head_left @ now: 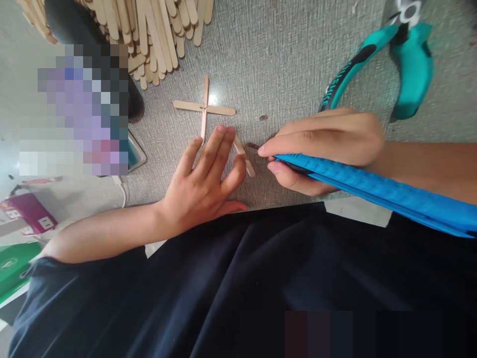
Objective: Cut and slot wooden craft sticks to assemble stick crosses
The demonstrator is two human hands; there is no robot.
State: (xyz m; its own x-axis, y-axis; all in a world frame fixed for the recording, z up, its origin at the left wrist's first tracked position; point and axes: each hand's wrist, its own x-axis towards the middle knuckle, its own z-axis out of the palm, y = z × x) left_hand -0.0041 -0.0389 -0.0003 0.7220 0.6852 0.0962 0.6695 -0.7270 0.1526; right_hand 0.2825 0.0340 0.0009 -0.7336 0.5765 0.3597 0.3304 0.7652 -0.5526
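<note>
My right hand (324,144) is closed round a blue utility knife (354,174) with a ridged handle. Its dark blade (254,145) points left, just short of a wooden craft stick (250,166). Over that stick lies my left hand (204,179), fingers stretched and spread, tips pressing down; part of the stick is hidden under them. Two more craft sticks form a cross (219,110) on the table, its near arm reaching my left fingertips. A small dark fragment (264,118) lies between the cross and the knife.
A pile of craft sticks (156,35) spreads along the far left. Teal-handled pliers (413,74) lie far right. A black rounded object (82,25), a partly blurred device with a white cable (121,189) and a purple power block (30,214) stand at left on the grey textured table (290,54).
</note>
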